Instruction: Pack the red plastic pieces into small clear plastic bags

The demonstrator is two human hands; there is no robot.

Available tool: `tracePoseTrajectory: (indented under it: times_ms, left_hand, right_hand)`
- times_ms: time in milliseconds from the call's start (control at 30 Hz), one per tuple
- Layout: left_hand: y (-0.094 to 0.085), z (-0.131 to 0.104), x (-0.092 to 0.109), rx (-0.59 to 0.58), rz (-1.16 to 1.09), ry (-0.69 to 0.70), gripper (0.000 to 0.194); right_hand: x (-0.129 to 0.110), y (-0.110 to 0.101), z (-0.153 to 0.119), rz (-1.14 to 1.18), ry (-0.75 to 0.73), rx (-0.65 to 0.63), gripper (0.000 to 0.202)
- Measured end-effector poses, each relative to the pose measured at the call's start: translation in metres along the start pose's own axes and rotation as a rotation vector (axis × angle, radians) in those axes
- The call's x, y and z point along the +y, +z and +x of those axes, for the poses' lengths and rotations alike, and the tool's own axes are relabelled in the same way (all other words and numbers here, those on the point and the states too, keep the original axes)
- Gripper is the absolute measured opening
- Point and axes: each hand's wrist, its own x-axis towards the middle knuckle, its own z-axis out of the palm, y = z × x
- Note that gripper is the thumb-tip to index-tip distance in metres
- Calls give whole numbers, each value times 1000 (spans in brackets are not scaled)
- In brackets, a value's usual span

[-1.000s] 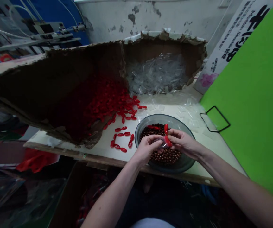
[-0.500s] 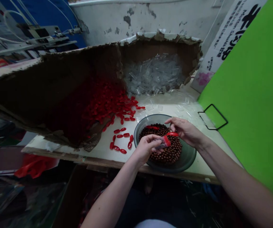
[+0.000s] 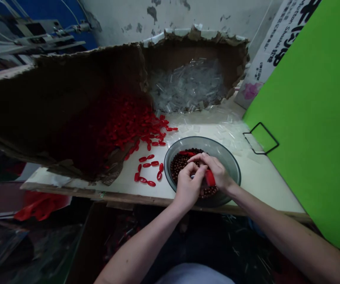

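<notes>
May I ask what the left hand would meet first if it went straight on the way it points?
The left hand would likely meet the right hand, just ahead over the bowl; whether they touch is unclear.

Red-ended tube partly hidden by the left hand, green panel cut off at right edge

Patchy pale wall behind white table, dim light.
</notes>
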Motion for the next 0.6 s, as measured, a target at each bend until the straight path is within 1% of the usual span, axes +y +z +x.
tracePoseTrajectory:
  times_ms: [100, 200, 233, 267, 300, 333, 367, 400, 433, 467, 500, 533, 567, 600]
  left_hand:
    - [0, -3, 0, -15, 19, -10, 39]
    - [0, -4, 6, -118, 16, -92, 36]
    - [-1, -5, 9, -161, 14, -117, 33]
    - [-3, -6, 14, -188, 12, -135, 33]
    - [-8, -9, 18, -184, 8, -144, 33]
    - [-15, -12, 22, -143, 2, -145, 34]
    - [-27, -17, 25, -64, -2, -137, 35]
    - [-43, -22, 27, 48, -3, -127, 36]
    - [-63, -29, 26, 180, 4, -115, 36]
    - [-86, -37, 23, 316, 32, -103, 36]
    - [-113, -47, 17, 470, 88, -109, 36]
    - [-141, -59, 10, 626, 143, -118, 37]
    - [-168, -73, 1, 786, 203, -130, 37]
    - [-194, -88, -9, 897, 273, -183, 37]
  right_hand:
    - [-2, 5, -7, -27, 14, 13, 47]
    - [-10, 1, -10, 1, 77, -30, 49]
    - [-13, -5, -11, 36, 111, -39, 50]
    - [-15, -15, -12, 78, 141, -22, 53]
    - [-15, -29, -14, 114, 162, 32, 54]
    - [-12, -46, -18, 129, 178, 120, 55]
    - [-6, -64, -25, 107, 182, 244, 54]
    - [3, -84, -33, 41, 187, 376, 51]
    - [15, -102, -44, -75, 225, 471, 47]
    - [29, -118, -57, -231, 298, 521, 46]
    - [44, -130, -72, -392, 404, 473, 46]
    - [58, -137, -86, -508, 504, 364, 45]
    - [72, -139, -99, -581, 582, 274, 46]
    - [83, -136, -111, -636, 629, 226, 47]
